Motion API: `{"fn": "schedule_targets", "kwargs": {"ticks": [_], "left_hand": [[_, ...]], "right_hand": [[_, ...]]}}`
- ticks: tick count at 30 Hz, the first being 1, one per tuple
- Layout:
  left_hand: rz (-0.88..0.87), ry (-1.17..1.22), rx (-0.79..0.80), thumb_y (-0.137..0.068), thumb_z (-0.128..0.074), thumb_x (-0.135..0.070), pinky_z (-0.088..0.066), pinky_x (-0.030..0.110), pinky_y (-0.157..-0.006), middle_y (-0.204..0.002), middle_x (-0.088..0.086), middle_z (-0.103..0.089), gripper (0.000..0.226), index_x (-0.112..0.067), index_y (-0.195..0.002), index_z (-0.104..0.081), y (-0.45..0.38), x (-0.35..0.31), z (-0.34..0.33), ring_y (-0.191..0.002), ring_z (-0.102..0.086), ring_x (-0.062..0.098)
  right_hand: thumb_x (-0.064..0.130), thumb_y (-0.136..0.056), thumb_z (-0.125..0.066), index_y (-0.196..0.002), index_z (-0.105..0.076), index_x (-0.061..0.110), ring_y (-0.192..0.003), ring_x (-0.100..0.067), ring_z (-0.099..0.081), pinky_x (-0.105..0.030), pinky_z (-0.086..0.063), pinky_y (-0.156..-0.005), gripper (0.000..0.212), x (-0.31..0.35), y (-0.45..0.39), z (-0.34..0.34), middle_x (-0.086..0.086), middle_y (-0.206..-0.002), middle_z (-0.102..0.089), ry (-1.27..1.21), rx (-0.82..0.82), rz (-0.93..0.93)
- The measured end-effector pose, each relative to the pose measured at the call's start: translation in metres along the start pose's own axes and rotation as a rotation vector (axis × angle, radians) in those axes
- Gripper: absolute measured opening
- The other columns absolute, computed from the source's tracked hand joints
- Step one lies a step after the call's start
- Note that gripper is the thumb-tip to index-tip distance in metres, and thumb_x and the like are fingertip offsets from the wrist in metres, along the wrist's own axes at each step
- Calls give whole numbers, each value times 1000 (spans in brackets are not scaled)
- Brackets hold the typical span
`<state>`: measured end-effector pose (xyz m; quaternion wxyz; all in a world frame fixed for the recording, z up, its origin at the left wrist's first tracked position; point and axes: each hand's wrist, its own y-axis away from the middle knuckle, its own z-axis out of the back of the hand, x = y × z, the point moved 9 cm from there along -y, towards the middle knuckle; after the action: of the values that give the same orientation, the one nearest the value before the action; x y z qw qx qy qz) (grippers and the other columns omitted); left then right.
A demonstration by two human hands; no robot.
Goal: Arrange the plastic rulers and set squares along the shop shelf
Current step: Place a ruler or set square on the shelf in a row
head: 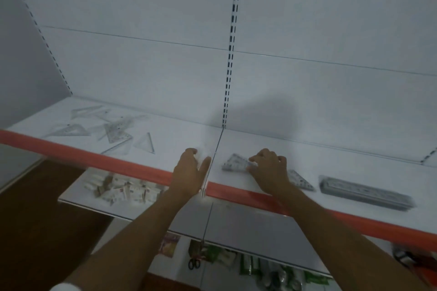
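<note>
Your right hand (268, 168) sits on the white metal shop shelf with the orange front strip (132, 168), just right of the shelf's centre seam, fingers curled over a stack of clear plastic set squares (234, 163) and pinching its right corner. Your left hand (190, 170) rests just left of the seam, fingers relaxed and holding nothing. Right of the seam, past your right hand, lies a bundle of clear plastic rulers (365, 192). Far left of the seam, loose clear set squares (111, 130) lie scattered
</note>
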<state>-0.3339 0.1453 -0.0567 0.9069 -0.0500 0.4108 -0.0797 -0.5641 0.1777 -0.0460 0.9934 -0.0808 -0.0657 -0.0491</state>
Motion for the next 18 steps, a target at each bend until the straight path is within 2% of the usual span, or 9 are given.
{"fn": "schedule_targets", "kwargs": {"ticks": [4, 9, 14, 16, 18], "left_hand": [[-17, 3, 75, -95, -47, -47, -42, 28, -88, -121, 11, -55, 57, -9, -137, -39, -10, -5, -18, -103, -55, 20], [-20, 23, 139, -96, -49, -42, -41, 30, -92, -124, 11, -56, 56, -7, -137, -40, -20, -7, -39, -109, -55, 23], [-89, 26, 110, -93, -57, -38, -38, 22, -87, -118, 5, -54, 55, -10, -138, -40, -28, -23, -44, -96, -50, 11], [-181, 23, 107, -91, -61, -34, -42, 24, -88, -114, 2, -54, 54, -12, -137, -41, -28, -36, -44, -94, -49, 9], [-243, 38, 88, -90, -64, -31, -46, 28, -85, -107, -1, -54, 53, -14, -135, -42, -32, -47, -43, -88, -51, 9]], "right_hand": [[41, -96, -45, -121, -61, 31, -115, -16, -45, -37, -25, -99, 32, -4, -1, -11, 3, -123, -50, 11, 45, -31], [39, -97, -45, -125, -58, 28, -116, -17, -47, -35, -26, -98, 33, -6, -4, -15, 3, -124, -56, 3, 59, -36], [48, -88, -44, -131, -53, 28, -119, -16, -46, -35, -24, -100, 48, -8, -12, -12, 4, -126, -54, -92, 66, 15], [52, -81, -39, -129, -55, 25, -114, -14, -49, -32, -24, -94, 57, -6, -17, -1, 6, -118, -58, -188, 12, 38], [50, -82, -39, -122, -59, 23, -104, -14, -53, -28, -24, -85, 53, -7, -23, 9, 6, -105, -61, -263, -69, 51]]}}
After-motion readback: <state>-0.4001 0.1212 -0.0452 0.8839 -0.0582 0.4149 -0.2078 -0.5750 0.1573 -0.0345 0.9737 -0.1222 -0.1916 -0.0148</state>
